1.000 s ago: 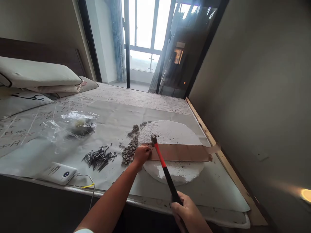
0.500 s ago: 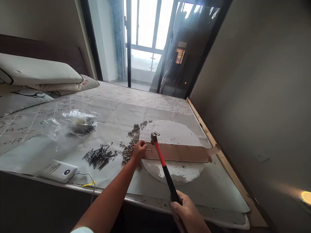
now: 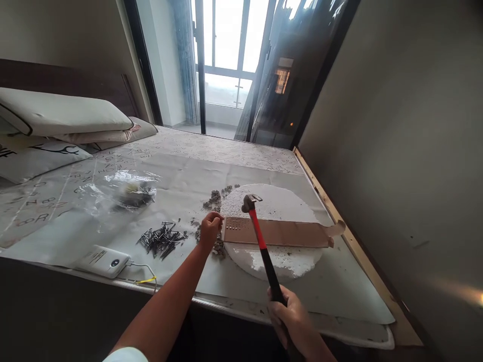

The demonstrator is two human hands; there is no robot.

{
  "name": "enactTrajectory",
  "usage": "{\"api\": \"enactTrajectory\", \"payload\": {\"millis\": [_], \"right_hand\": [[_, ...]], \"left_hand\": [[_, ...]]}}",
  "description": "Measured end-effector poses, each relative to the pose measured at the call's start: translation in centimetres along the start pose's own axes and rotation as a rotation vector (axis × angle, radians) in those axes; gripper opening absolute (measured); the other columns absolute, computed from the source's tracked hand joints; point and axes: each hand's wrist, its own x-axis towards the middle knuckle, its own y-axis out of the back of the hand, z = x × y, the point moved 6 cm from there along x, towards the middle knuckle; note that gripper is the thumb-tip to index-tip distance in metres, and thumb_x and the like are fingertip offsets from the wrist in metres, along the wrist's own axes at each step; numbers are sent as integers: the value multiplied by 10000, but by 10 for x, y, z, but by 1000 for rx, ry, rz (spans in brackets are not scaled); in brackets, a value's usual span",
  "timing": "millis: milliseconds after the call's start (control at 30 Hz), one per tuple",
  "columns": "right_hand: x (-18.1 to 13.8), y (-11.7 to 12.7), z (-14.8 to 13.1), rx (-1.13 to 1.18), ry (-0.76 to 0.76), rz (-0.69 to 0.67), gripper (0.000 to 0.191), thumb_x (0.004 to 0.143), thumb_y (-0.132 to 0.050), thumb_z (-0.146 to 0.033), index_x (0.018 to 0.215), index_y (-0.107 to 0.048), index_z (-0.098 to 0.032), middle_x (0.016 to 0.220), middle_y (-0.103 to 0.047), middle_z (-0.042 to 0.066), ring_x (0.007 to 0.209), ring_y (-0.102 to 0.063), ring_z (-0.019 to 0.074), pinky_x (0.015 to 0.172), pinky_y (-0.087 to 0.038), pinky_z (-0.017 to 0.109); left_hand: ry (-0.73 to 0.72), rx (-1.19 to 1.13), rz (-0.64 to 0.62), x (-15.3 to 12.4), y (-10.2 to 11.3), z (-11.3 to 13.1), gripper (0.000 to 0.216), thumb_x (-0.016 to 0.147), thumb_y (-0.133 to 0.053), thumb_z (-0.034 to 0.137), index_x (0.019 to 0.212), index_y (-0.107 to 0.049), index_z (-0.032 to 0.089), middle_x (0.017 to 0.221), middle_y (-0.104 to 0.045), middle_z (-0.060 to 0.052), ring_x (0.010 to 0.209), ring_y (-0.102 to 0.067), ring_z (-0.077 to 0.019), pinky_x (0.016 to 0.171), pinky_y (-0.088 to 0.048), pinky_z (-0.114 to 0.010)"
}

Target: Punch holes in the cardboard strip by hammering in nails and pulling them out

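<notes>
Red and black, the hammer (image 3: 263, 244) is gripped low on its black handle by the right hand (image 3: 291, 318), fingers wrapped tight around it; its steel head is raised just above the left part of a brown strip (image 3: 287, 234); the strip lies flat across a white foam disc (image 3: 279, 203) on the bed (image 3: 181, 171), and rows of small dots show at its left end. The left hand (image 3: 210, 230) sits just beside that end, fingertips bunched together; whether they pinch a nail is too small to tell. Grey gravel (image 3: 214, 200) is scattered along the disc's left edge, some under the left hand; loose nails (image 3: 162, 237) lie in a heap further left, in no container. A clear plastic bag (image 3: 128, 193) lies beyond them, crumpled, with a dark lump inside that the film blurs. A white power bank (image 3: 103, 260) rests near the bed's front edge, a cable (image 3: 145, 274) plugged into it; pillows (image 3: 64, 113) are stacked at the far left.
</notes>
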Motion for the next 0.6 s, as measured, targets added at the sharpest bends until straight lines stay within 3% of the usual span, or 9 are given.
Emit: {"api": "enactTrajectory", "payload": {"millis": [100,167,233,333,433,600], "right_hand": [[3,7,3,51,17,-5,154,721,-484,-317,739,-386,-200,383,-330,-134,227,-269,38,259,-166,169],[6,11,8,114,9,-13,183,716,-506,-332,751,-384,-201,399,-340,-133,226,-275,38,250,-182,168],[9,15,13,179,-8,-21,206,708,-519,-344,768,-386,-198,421,-352,-131,226,-280,38,242,-216,171],[14,21,20,230,-30,-27,221,697,-529,-351,771,-387,-199,435,-361,-129,233,-285,36,240,-261,171],[17,23,25,253,-64,-48,230,676,-546,-345,756,-381,-206,437,-374,-127,243,-287,39,238,-288,178],[18,23,25,269,-78,-22,219,665,-534,-333,746,-373,-209,431,-374,-128,241,-279,39,231,-284,179]], "left_hand": [[-45,333,123,1,36,9,167,654,-430,231,725,-568,169,605,-569,5,513,-475,-104,514,-369,-213],[-63,615,86,1,55,8,175,652,-457,235,723,-604,170,659,-614,-17,601,-528,-131,584,-392,-225],[11,887,-86,-1,68,-8,128,617,-497,211,643,-618,178,622,-618,-28,627,-548,-149,606,-392,-231],[239,1149,-381,-13,83,-46,93,532,-572,176,442,-547,179,469,-550,-26,589,-551,-165,588,-391,-232],[348,1205,-501,-26,92,-68,228,454,-626,155,311,-449,179,322,-423,2,478,-503,-161,541,-386,-250],[361,1162,-571,-41,91,-75,260,383,-661,142,270,-430,182,248,-309,50,379,-395,-115,519,-389,-264]]}}
